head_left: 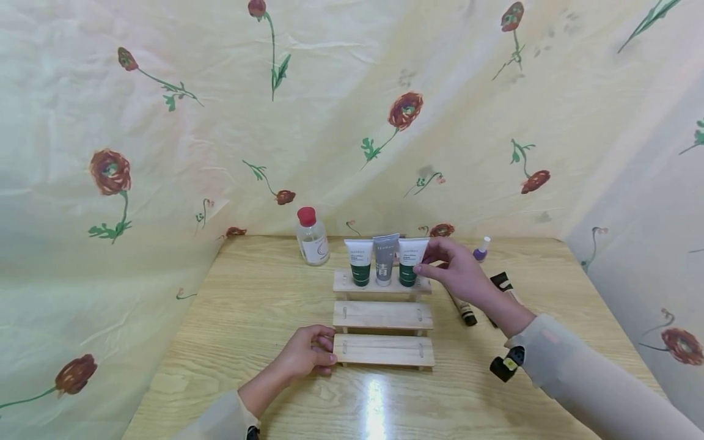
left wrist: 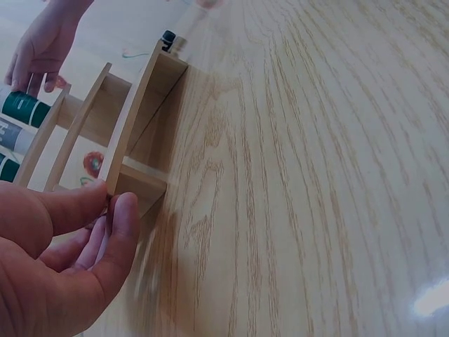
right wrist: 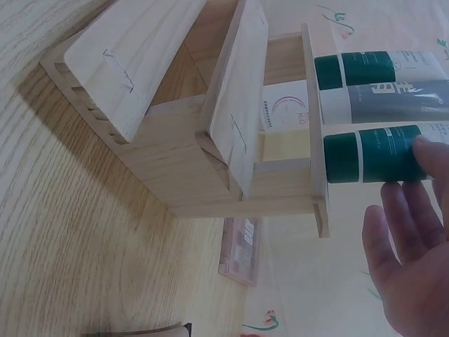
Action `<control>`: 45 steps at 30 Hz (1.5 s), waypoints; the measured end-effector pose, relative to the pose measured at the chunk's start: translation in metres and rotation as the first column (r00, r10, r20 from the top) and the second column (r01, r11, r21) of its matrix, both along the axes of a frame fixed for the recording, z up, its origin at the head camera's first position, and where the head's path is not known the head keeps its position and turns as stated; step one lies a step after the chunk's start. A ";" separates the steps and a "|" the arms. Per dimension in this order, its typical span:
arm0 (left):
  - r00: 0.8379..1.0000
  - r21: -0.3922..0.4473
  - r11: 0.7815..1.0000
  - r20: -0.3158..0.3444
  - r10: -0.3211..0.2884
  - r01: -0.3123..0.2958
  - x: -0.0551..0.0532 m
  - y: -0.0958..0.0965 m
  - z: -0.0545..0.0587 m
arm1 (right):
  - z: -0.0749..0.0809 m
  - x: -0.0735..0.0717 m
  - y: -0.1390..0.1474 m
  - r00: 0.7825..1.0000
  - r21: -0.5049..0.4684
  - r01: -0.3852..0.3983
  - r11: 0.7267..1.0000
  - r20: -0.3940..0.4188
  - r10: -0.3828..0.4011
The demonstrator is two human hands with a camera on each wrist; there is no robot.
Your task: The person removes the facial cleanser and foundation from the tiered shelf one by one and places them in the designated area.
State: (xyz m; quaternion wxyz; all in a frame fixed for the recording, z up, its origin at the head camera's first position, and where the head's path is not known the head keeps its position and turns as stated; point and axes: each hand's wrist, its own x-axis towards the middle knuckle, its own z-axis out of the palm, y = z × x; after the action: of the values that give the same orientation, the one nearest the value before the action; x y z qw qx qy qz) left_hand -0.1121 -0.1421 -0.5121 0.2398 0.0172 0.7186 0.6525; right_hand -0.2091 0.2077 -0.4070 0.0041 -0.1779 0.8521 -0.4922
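Observation:
A three-step wooden rack (head_left: 383, 315) stands on the table. My left hand (head_left: 304, 353) pinches the left end of its lowest step between thumb and fingers, as the left wrist view shows up close. On the top step three squeeze tubes stand upright on their caps: a white-and-green tube (head_left: 360, 263) at the left, a grey tube (head_left: 384, 260) in the middle and another white-and-green tube (right wrist: 379, 154) at the right. My right hand (head_left: 456, 269) holds this right-hand tube, thumb on its front and fingers at its side. Its cap sits right at the step's surface.
A clear bottle with a red cap (head_left: 312, 238) stands behind the rack at the left. To the right are a purple nail polish bottle (head_left: 481, 250) and two dark-capped tubes lying down. A pinkish box (right wrist: 240, 250) lies behind the rack. Floral cloth (head_left: 352, 122) hangs behind the table.

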 end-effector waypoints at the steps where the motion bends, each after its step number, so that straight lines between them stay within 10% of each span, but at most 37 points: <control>1: 1.000 0.002 1.000 0.001 0.000 0.000 0.000 0.000 0.000 | 0.000 0.000 0.000 1.000 -0.002 0.001 1.000 0.001 -0.001; 18: 1.000 -0.007 1.000 0.002 0.001 -0.001 0.001 0.000 0.002 | 0.013 0.023 0.033 0.999 -0.010 0.052 0.999 0.003 -0.051; 30: 1.000 -0.009 1.000 0.005 0.004 -0.004 0.000 -0.001 0.000 | -0.012 0.059 0.086 0.988 0.074 0.095 0.993 0.112 -0.103; 45: 1.000 0.001 1.000 0.021 0.012 -0.012 0.000 -0.001 -0.003 | -0.073 0.105 0.114 0.889 0.018 0.135 0.991 0.439 -0.129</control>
State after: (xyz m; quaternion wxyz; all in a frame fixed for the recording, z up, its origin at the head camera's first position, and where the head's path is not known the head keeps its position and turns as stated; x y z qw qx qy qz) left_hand -0.1122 -0.1431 -0.5150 0.2435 0.0061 0.7156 0.6546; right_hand -0.1037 0.3219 -0.4796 0.1614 -0.0042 0.8363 -0.5240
